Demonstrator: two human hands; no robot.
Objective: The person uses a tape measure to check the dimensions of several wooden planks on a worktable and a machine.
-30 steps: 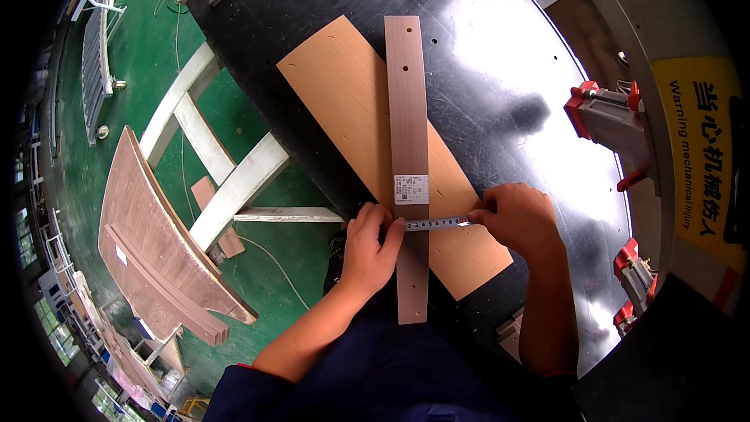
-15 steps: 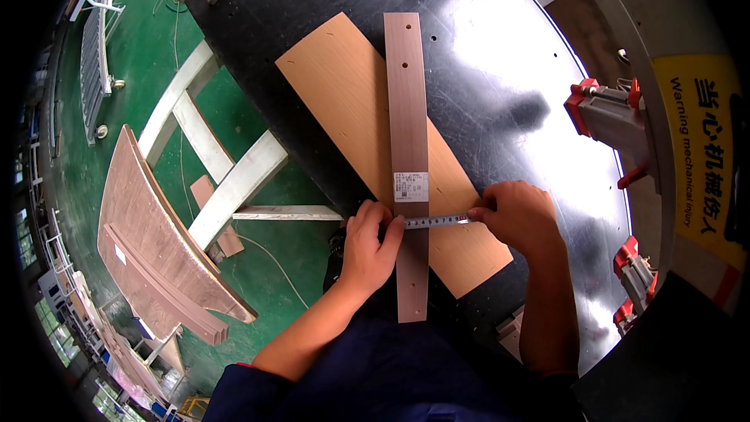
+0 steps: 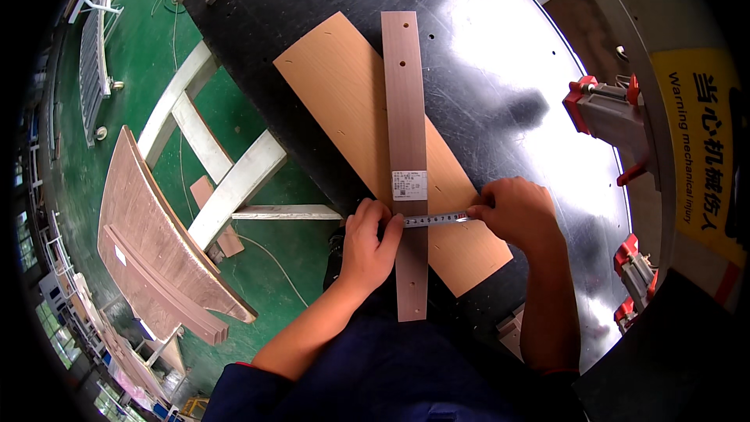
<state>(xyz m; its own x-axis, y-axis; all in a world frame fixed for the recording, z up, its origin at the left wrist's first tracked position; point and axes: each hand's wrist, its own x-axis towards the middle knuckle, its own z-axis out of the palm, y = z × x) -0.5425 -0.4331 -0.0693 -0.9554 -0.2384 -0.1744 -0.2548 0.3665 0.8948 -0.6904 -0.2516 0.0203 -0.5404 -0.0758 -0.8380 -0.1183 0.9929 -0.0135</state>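
A narrow brown wood strip [image 3: 405,125] with small holes near its ends lies across a wider tan wood board [image 3: 336,94], the two crossing at an angle. A white label [image 3: 409,185] is stuck to the strip. Just below the label, a marked tape measure blade [image 3: 437,219] stretches across the strip's width. My left hand [image 3: 366,248] is closed on the blade's left end at the strip's left edge. Over the tan board, my right hand [image 3: 519,215] is closed around the tape's right end, hiding most of what is in its palm.
A black table [image 3: 500,70] carries the boards. Red-and-grey clamps [image 3: 605,101] line its right side, beside a yellow warning sign [image 3: 699,156]. To the left, a white frame [image 3: 234,187] stands on green floor, next to a curved brown panel [image 3: 148,227] with stacked strips.
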